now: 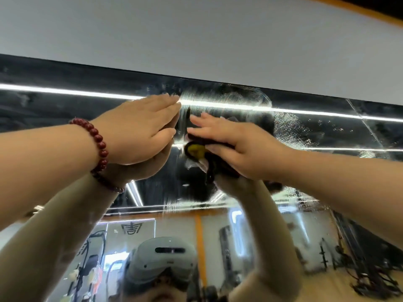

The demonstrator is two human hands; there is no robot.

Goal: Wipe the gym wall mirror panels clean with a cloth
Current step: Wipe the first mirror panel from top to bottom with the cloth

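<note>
The wall mirror (65, 110) fills the lower two thirds of the head view, up to its top edge under a grey wall. My left hand (139, 129), with a red bead bracelet at the wrist, lies flat with straight fingers on the glass near the top. My right hand (231, 144) presses a dark cloth (198, 150) with a yellow patch flat against the mirror just right of the left hand. Wet smears and streaks arc around both hands. Fine droplets (292, 131) cover the glass to the right.
A vertical seam between mirror panels (366, 125) runs at the right. The grey wall (196, 40) rises above the mirror, with an orange band (370, 14) at top right. Gym machines and my headset show as reflections low in the glass.
</note>
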